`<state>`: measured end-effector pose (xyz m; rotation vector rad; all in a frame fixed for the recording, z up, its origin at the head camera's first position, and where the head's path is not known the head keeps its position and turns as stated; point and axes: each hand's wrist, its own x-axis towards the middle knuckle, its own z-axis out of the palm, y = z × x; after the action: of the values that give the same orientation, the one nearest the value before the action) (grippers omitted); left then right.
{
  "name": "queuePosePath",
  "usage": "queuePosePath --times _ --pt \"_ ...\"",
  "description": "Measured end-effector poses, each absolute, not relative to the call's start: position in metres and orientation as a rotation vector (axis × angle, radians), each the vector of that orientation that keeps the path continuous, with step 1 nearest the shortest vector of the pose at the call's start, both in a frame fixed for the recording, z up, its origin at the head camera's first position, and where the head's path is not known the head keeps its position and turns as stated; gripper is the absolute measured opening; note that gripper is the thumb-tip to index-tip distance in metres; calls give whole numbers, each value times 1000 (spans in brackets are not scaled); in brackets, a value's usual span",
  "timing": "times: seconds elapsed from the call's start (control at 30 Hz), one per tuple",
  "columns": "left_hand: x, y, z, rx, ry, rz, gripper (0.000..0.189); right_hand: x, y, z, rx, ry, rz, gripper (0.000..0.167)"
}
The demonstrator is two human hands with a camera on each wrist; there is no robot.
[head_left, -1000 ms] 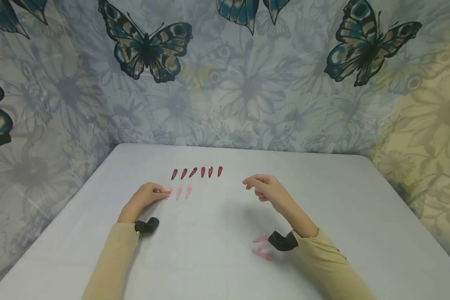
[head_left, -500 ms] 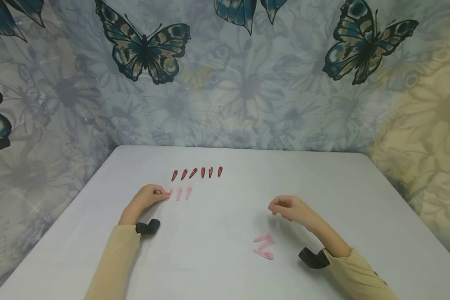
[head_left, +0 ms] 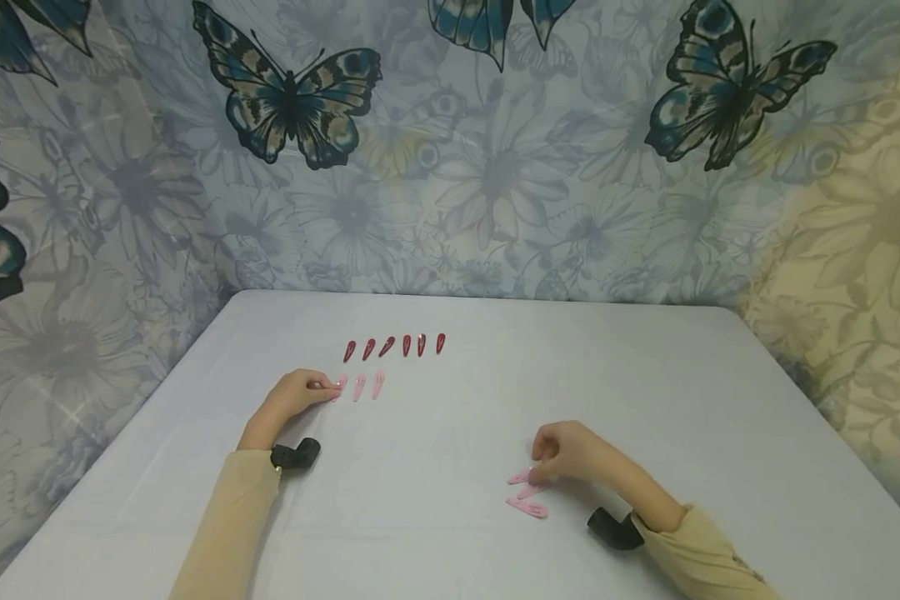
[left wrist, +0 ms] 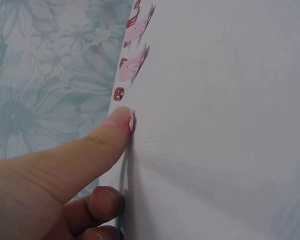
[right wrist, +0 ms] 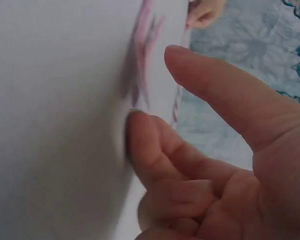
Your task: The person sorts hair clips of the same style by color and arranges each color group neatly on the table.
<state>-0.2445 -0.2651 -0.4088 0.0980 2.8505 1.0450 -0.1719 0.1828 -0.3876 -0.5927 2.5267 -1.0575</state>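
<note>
Three pink snap hair clips stand in a row in the head view. My left hand point(head_left: 288, 398) pinches the leftmost pink hair clip point(head_left: 341, 382); in the left wrist view the thumb covers most of this clip point(left wrist: 132, 121). Beside it lie the other two, a middle clip point(head_left: 359, 387) and a right clip point(head_left: 378, 385). My right hand point(head_left: 573, 454) is low over a loose group of pink clips point(head_left: 527, 507), partly hiding some of them. Its thumb and forefinger are apart in the right wrist view, with blurred pink clips point(right wrist: 142, 50) just beyond the fingertips.
Behind the pink row, several dark red hair clips point(head_left: 407, 345) form another row on the white table point(head_left: 435, 533). A patterned butterfly backdrop point(head_left: 495, 208) rises along the table's far edge. Each wrist wears a black camera mount point(head_left: 297, 454).
My right hand has swung right, then come down toward the viewer onto the loose pink clips. The left hand stays at the same clip.
</note>
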Motion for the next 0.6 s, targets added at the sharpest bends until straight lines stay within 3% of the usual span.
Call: queuePosePath --times 0.17,0.33,0.6 --pt "-245 -263 -407 63 2862 1041 19 -173 182 -390 -571 2527 -1087 19" --pt "-244 -263 -406 54 2860 1044 19 -182 192 -396 -646 2346 -1229 6" --pt "-244 -265 -409 58 2855 1063 17 -192 202 -404 -612 2011 -1571 22"
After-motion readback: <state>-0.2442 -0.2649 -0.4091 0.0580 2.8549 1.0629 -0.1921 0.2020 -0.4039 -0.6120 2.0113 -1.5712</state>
